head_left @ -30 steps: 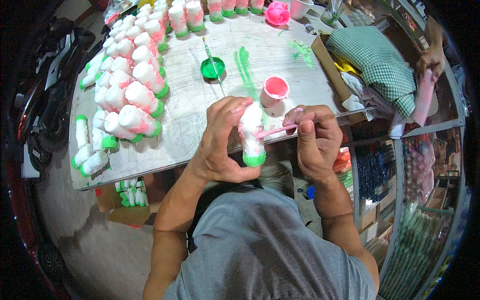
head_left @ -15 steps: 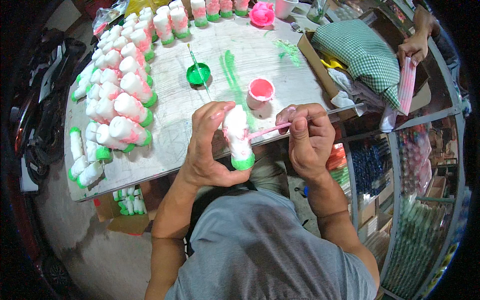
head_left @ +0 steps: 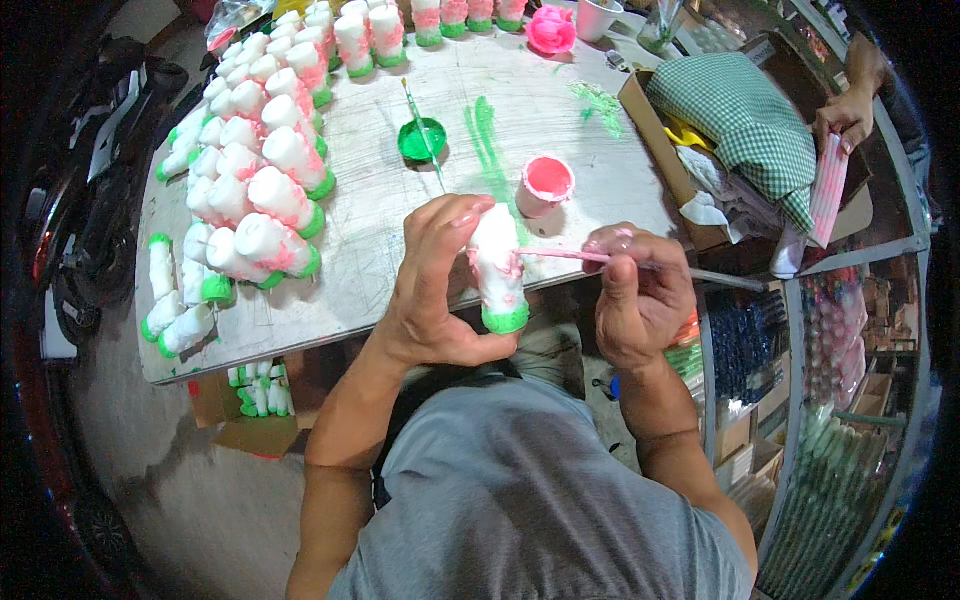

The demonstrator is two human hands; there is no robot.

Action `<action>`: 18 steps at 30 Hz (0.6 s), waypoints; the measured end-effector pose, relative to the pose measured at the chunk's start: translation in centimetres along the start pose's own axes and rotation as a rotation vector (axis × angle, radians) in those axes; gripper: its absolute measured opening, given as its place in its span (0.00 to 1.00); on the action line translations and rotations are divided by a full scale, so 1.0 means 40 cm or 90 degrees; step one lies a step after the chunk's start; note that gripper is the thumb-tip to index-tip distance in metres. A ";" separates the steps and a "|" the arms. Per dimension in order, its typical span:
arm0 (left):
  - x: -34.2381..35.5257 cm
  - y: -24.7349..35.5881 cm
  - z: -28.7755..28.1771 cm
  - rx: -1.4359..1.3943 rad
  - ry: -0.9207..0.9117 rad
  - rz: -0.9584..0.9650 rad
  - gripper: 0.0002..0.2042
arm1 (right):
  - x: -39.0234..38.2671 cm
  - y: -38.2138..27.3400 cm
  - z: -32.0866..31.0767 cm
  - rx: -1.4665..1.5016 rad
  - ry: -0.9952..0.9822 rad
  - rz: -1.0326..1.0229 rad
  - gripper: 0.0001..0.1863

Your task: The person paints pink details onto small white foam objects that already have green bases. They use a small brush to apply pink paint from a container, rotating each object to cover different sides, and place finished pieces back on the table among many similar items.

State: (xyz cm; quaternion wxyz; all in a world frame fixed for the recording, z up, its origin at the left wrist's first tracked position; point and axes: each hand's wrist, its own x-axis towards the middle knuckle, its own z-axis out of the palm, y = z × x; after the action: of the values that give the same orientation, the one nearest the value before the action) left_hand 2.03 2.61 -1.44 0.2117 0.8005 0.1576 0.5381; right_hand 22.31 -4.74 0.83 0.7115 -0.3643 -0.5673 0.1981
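My left hand (head_left: 425, 290) is closed around a white candle (head_left: 497, 268) with a green base and pink dabs, thumb below and fingers at the top. The candle stands nearly upright just off the table's front edge. In my right hand (head_left: 645, 295) is a thin paintbrush (head_left: 562, 254), pinched between thumb and fingers. Its pink tip touches the candle's right side, in the upper half. Beyond the hands sits a cup of pink paint (head_left: 546, 185). A green paint dish (head_left: 421, 142) stands to its left with another brush (head_left: 411, 100) resting across it.
Rows of similar candles (head_left: 285, 150) fill the table's left and far sides. A pink rose-shaped piece (head_left: 551, 30) and white cup (head_left: 598, 18) stand at the back. At right, another person's hand (head_left: 848, 118) grips a pink-striped bundle beside a cardboard box (head_left: 650, 150) with checkered cloth.
The brush has swung closer to level, and its tip has moved higher on the candle. My left hand keeps its hold. The whole view has shifted slightly.
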 end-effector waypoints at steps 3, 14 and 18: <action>-0.006 -0.011 0.006 -0.012 0.013 0.015 0.54 | -0.001 -0.002 -0.007 -0.053 -0.035 -0.105 0.08; -0.003 -0.010 0.001 0.027 0.002 0.008 0.56 | -0.043 -0.009 0.000 -0.149 -0.082 -0.158 0.10; -0.002 -0.009 -0.004 0.028 0.007 -0.007 0.57 | -0.045 -0.002 -0.001 -0.139 -0.096 -0.138 0.09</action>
State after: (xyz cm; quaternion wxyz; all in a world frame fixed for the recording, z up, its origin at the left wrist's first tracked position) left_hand 1.84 2.89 -1.64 0.1958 0.8012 0.1748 0.5378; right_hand 21.83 -6.08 -0.30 0.6406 -0.3600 -0.6730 0.0841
